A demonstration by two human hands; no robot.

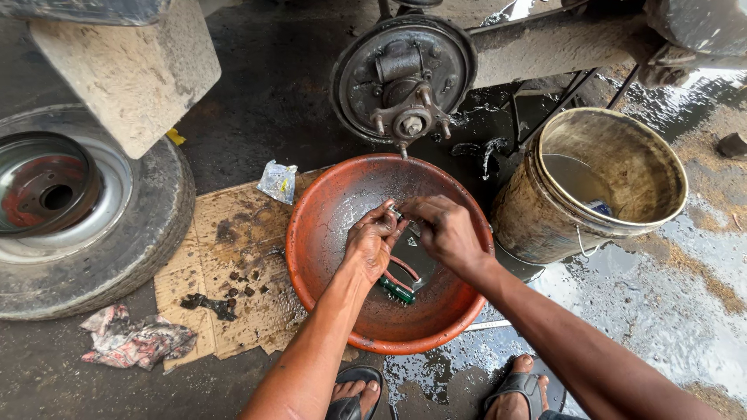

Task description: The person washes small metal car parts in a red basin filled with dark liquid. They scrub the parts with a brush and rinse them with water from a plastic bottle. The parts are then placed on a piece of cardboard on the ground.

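Sandalled feet [436, 393] flanked the orange basin [311, 233] on the wet floor. Both hands, left hand [370, 243] and right hand [445, 230], pinched one small metal part [398, 214] together over it, so drips landed inside.

Basin rim [299, 233] all round, brake hub [405, 78] above, bucket [599, 183] seemingly close rightward.

A dirty bucket [615, 175] holding some liquid is seen to the right on wet ground. A bare brake hub [405, 78] is mounted on an axle above. To the left, a wheel with tyre [78, 225] lies flat beside torn cardboard [233, 257], on which small dark parts [226, 299] are scattered. A crumpled rag [132, 338] and a small plastic packet [278, 181] are seen nearby.
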